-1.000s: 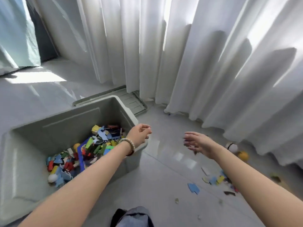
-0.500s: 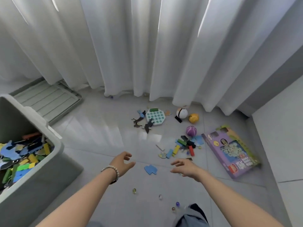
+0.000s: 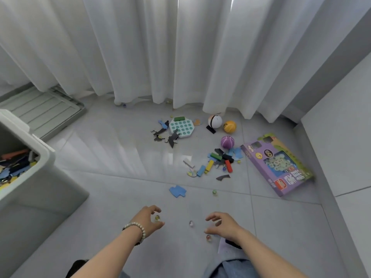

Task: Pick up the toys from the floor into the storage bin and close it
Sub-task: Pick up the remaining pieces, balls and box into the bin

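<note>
Left hand (image 3: pixel 147 219) low over the floor (image 3: pixel 112 149), fingers curved round a marble (image 3: pixel 157 218); gripped or just cupped, can't tell. Right hand (image 3: pixel 222 225) loosely curled, holding nothing. Glossy grey tiles, white curtains (image 3: pixel 140 47) along the far edge, wall (image 3: pixel 345 127) at right. Open storage bin (image 3: pixel 44 177) at the left edge, toys inside, lid (image 3: pixel 40 109) flat behind it. Blocks (image 3: pixel 218 159), purple ball (image 3: pixel 227 141) and purple box (image 3: pixel 277 167) near the right wall.

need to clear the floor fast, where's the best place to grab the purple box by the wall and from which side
Probably the near short end, approached from the open floor on your side. The purple box lies flat, so fingers must slide under an edge; blocks crowd its far left corner and the wall runs close along its right.
</note>
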A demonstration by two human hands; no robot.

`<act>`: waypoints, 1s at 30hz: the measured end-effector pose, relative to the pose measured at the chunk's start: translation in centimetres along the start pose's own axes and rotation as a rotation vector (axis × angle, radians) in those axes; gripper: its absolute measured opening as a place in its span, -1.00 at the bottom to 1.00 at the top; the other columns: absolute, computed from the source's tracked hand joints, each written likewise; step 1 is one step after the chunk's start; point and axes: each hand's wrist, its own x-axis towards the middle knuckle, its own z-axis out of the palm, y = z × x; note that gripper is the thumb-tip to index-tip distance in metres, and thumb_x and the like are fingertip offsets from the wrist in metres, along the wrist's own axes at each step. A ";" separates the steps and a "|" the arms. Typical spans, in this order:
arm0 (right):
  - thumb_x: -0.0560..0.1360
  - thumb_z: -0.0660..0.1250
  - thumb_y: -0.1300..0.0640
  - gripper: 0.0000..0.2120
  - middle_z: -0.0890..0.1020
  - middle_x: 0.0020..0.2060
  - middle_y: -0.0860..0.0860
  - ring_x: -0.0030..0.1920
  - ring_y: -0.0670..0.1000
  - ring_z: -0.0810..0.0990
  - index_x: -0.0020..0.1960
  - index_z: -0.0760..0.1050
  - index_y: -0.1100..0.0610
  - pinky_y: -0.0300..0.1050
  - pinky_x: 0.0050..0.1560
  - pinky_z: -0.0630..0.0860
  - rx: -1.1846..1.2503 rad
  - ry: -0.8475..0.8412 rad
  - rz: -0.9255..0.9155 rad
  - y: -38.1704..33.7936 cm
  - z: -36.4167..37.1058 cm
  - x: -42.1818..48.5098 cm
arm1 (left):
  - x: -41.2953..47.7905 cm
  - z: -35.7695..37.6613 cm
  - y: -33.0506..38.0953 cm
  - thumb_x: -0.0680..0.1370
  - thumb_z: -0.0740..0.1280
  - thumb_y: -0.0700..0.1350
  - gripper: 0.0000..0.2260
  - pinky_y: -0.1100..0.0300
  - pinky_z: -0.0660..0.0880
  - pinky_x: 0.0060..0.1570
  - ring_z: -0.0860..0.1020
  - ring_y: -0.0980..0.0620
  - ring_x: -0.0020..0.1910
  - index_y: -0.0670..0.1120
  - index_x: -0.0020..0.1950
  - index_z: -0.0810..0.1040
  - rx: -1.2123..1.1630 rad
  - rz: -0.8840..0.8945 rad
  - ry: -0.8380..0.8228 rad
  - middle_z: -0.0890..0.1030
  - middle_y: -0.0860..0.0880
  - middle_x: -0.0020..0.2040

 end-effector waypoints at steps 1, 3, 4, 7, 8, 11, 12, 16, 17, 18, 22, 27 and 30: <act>0.31 0.54 0.10 -0.69 0.46 0.10 0.03 -0.05 -0.10 0.48 -0.02 0.51 -0.06 -0.34 -0.04 0.43 -0.014 0.008 -0.007 0.8 0.7 -0.2 | 0.0 0.8 -0.5 0.46 0.38 0.07 -0.60 0.19 0.44 0.19 0.50 0.02 0.15 0.07 0.27 0.41 0.002 0.009 0.009 0.40 0.00 0.24; 0.31 0.53 0.12 -0.68 0.44 0.06 0.01 -0.03 -0.11 0.48 -0.02 0.50 -0.06 -0.46 -0.10 0.39 -0.061 0.034 -0.035 2.0 1.8 -0.2 | 0.0 2.1 -1.3 0.46 0.39 0.03 -0.60 0.21 0.44 0.19 0.50 0.00 0.12 0.07 0.27 0.41 -0.009 0.026 0.028 0.37 0.02 0.21; 0.31 0.53 0.15 -0.69 0.43 0.04 0.00 -0.04 -0.12 0.47 -0.05 0.49 -0.07 -0.49 -0.15 0.39 -0.079 0.048 -0.054 2.3 2.2 -0.1 | 0.0 2.6 -1.6 0.46 0.39 0.00 -0.62 0.24 0.44 0.16 0.51 0.01 0.06 0.07 0.26 0.41 -0.022 0.035 0.040 0.37 0.03 0.18; 0.31 0.50 0.19 -0.68 0.38 -0.03 -0.05 -0.09 -0.13 0.44 -0.17 0.43 -0.14 -0.49 -0.18 0.39 -0.158 0.084 -0.101 2.9 3.1 0.8 | 0.6 3.7 -2.0 0.46 0.41 -0.09 -0.73 0.33 0.43 0.01 0.48 0.09 -0.17 0.09 0.10 0.44 -0.036 0.077 0.101 0.39 0.03 0.10; 0.32 0.49 0.21 -0.69 0.37 -0.05 -0.06 -0.11 -0.13 0.44 -0.18 0.43 -0.12 -0.47 -0.15 0.39 -0.175 0.096 -0.106 2.9 3.3 1.1 | 0.8 4.0 -2.0 0.46 0.41 -0.12 -0.76 0.34 0.42 -0.03 0.47 0.11 -0.21 0.10 0.04 0.44 -0.035 0.082 0.118 0.40 0.04 0.07; 0.33 0.44 0.26 -0.72 0.40 -0.11 -0.06 -0.18 -0.13 0.45 -0.27 0.44 -0.09 -0.42 -0.13 0.42 -0.153 0.162 -0.103 3.3 3.8 2.1 | 1.7 4.6 -1.4 0.46 0.40 -0.15 -0.80 0.33 0.45 -0.02 0.49 0.13 -0.21 0.10 -0.05 0.45 -0.032 0.100 0.133 0.41 0.04 0.01; 0.34 0.43 0.27 -0.72 0.43 -0.12 -0.05 -0.18 -0.12 0.47 -0.30 0.44 -0.09 -0.42 -0.14 0.42 -0.137 0.197 -0.106 3.3 3.8 2.5 | 2.2 4.9 -1.0 0.45 0.41 -0.15 -0.80 0.31 0.48 0.02 0.50 0.13 -0.19 0.09 -0.06 0.45 -0.035 0.111 0.135 0.41 0.04 0.01; 0.37 0.46 0.25 -0.72 0.56 -0.21 -0.05 -0.27 -0.18 0.48 -0.33 0.47 -0.08 -0.49 -0.24 0.38 -0.021 0.315 -0.113 3.3 3.6 3.5 | 3.6 6.3 1.0 0.44 0.44 -0.12 -0.79 0.36 0.47 0.03 0.48 0.15 -0.15 0.03 0.02 0.51 -0.017 0.162 0.106 0.41 0.05 0.01; 0.37 0.46 0.25 -0.72 0.58 -0.26 -0.08 -0.28 -0.19 0.49 -0.34 0.48 -0.08 -0.49 -0.25 0.40 0.022 0.333 -0.111 3.3 3.6 3.7 | 3.8 6.8 1.6 0.43 0.45 -0.11 -0.77 0.35 0.48 0.03 0.48 0.14 -0.14 0.00 0.06 0.53 -0.010 0.180 0.095 0.41 0.06 0.00; 0.37 0.47 0.26 -0.71 0.59 -0.30 -0.12 -0.29 -0.19 0.50 -0.35 0.49 -0.08 -0.50 -0.26 0.41 0.066 0.350 -0.109 3.4 3.5 3.8 | 4.0 7.2 2.2 0.43 0.45 -0.09 -0.74 0.34 0.48 0.03 0.48 0.14 -0.13 -0.01 0.10 0.54 0.004 0.203 0.084 0.41 0.06 0.01; 0.37 0.46 0.27 -0.71 0.58 -0.32 -0.20 -0.25 -0.16 0.55 -0.36 0.52 -0.07 -0.55 -0.25 0.41 0.237 0.392 -0.096 3.1 3.3 4.4 | 4.4 8.4 4.3 0.44 0.40 0.05 -0.70 0.30 0.46 0.01 0.48 0.11 -0.08 0.07 0.16 0.53 0.135 0.265 0.059 0.42 0.08 0.07; 0.39 0.45 0.28 -0.71 0.59 -0.31 -0.19 -0.23 -0.17 0.56 -0.35 0.53 -0.08 -0.57 -0.25 0.41 0.347 0.399 -0.085 3.0 3.2 4.5 | 5.0 9.3 5.1 0.51 0.34 -0.05 -0.80 0.27 0.44 0.02 0.53 0.05 0.05 0.04 0.12 0.55 0.290 0.300 0.044 0.44 0.04 0.18; 0.38 0.45 0.29 -0.72 0.59 -0.31 -0.17 -0.21 -0.10 0.57 -0.34 0.54 -0.05 -0.57 -0.27 0.41 0.380 0.392 -0.062 3.2 3.2 4.8 | 5.2 9.8 5.1 0.50 0.34 -0.12 -0.74 0.26 0.45 0.02 0.55 0.01 0.03 0.01 0.18 0.51 0.258 0.307 0.047 0.43 0.02 0.17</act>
